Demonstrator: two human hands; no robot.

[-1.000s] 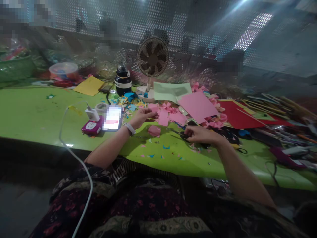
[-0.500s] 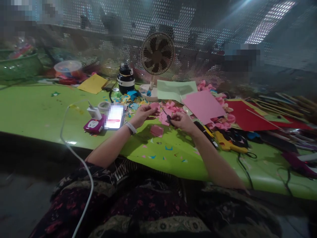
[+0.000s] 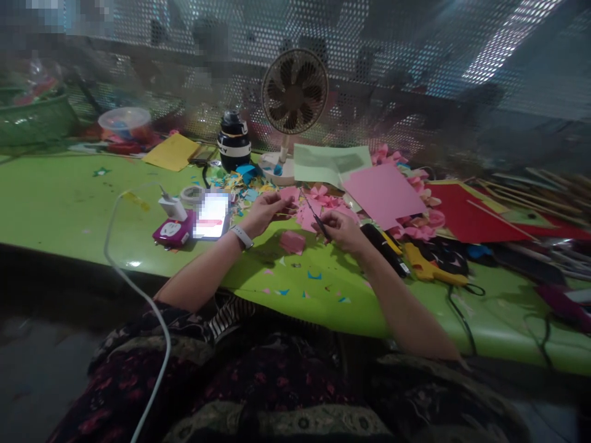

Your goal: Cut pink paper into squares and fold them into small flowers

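Note:
Between the thumb and fingers of my left hand [image 3: 266, 212] is a small piece of pink paper [image 3: 289, 194]. My right hand [image 3: 339, 229] grips a pair of scissors [image 3: 318, 218] by the dark handles. Their blades point up and away, just right of the held paper and apart from it. Behind and under the blades lie pink paper flowers [image 3: 321, 195] and cut pink pieces. A small stack of pink paper squares [image 3: 292, 242] rests on the green table [image 3: 258, 271] below my hands.
Left of my hands lie a lit phone [image 3: 212, 215] and a purple power adapter [image 3: 173, 232]. A fan [image 3: 295, 92] and a black bottle [image 3: 234, 144] stand behind. A pink sheet [image 3: 385, 194], a yellow glue gun [image 3: 427, 264] and red paper [image 3: 471, 212] lie to the right.
The scissors have turned a little, showing more of their blades beside the paper. My left hand still pinches the pink paper, nearly in place. The whole view has shifted slightly.

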